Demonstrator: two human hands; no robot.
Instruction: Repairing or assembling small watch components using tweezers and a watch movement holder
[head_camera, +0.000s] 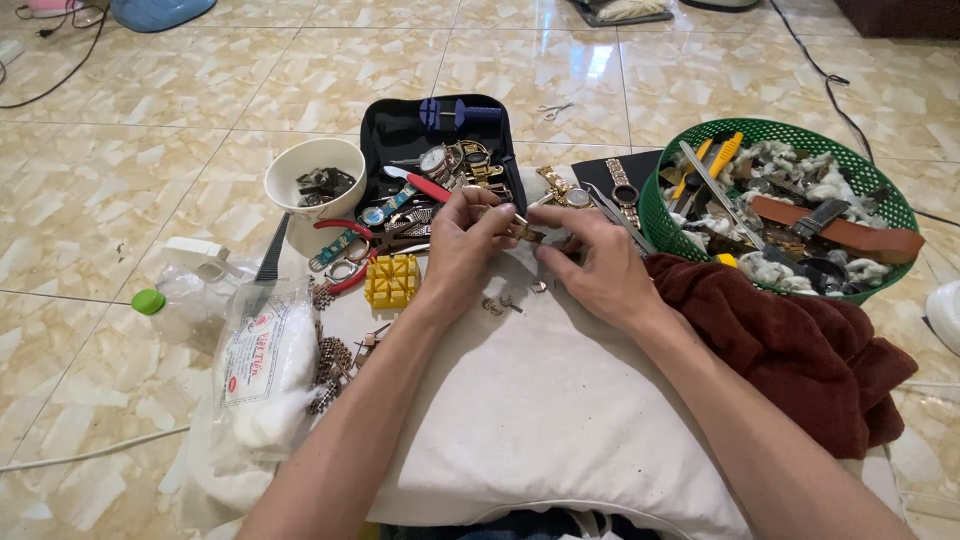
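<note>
1. I am sitting on a tiled floor (120, 180) with a white pillow (540, 400) in my lap, working a small gold-coloured watch part (520, 230) above its far edge.
2. My left hand (465, 240) is pinching the part, thumb and fingertips clamped together on its left end; my right hand (590, 260) is closing on its right end from 3 o'clock, fingertips together at the piece, though I cannot tell how firmly they are holding.
3. The part is sitting right at the tips of both grips, between the two hands, not resting on the pillow.
4. The work looks to be midway: a few tiny loose pieces (500, 303) are lying on the pillow at 6 o'clock of my left hand, apparently already off, while the part itself is still being handled.
5. At 11 o'clock a black tray (400, 125) is holding watches and pliers; a yellow block (391, 280) is sitting at 9 o'clock, a green basket (800, 130) of straps at 2 o'clock.
</note>
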